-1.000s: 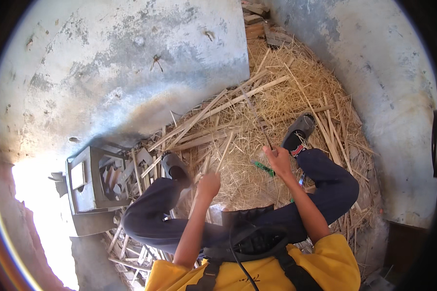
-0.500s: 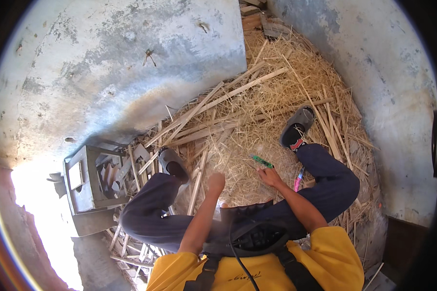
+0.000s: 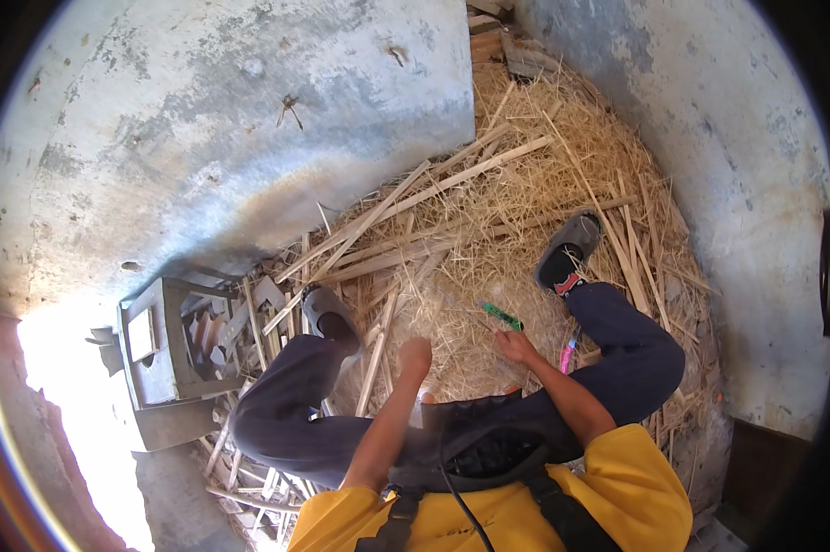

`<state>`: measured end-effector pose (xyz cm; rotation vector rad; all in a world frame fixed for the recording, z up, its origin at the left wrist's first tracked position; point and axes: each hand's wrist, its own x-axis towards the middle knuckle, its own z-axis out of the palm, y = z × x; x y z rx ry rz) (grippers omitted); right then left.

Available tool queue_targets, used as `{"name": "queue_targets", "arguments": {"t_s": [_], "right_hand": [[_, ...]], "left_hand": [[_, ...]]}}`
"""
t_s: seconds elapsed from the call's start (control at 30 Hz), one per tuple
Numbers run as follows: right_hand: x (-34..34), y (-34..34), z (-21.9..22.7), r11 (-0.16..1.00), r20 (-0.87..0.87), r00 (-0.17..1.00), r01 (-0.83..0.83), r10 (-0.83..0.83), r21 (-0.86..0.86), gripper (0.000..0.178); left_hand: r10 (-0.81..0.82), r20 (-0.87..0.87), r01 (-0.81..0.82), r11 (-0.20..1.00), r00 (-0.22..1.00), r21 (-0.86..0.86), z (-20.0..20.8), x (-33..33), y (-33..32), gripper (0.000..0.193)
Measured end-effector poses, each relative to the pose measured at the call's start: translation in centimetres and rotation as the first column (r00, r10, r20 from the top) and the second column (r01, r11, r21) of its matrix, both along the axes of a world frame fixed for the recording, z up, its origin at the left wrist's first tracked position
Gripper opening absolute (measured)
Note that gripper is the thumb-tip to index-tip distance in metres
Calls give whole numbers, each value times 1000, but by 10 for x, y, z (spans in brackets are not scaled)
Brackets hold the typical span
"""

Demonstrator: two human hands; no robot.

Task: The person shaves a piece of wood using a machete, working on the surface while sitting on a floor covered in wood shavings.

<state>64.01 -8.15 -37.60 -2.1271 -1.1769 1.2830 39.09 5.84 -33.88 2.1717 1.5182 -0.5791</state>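
Right grip around green tool

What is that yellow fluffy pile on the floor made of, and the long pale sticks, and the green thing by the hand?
The pile looks like dry straw: thin, tangled, matte golden stalks. The long sticks seem to be split wood or cane, pale and rough, with flat splintery edges. The green thing beside the right hand looks smooth and shiny, probably plastic, though it is too small to be sure.

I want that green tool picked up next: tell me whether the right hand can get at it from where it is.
Probably yes. The right hand sits just below the green tool, which lies exposed on the straw, nothing between them.
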Motion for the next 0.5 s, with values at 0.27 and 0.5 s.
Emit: {"name": "queue_targets", "arguments": {"t_s": [0.27, 0.5], "right_hand": [[-11, 12, 6, 996, -188, 978, 84, -85, -17, 73], [-11, 6, 2, 994, -94, 991, 96, -91, 47, 65]], "left_hand": [[94, 110, -79, 987, 989, -141, -21, -23, 16, 58], [186, 82, -153, 940, 979, -305, -8, -19, 27, 52]]}}
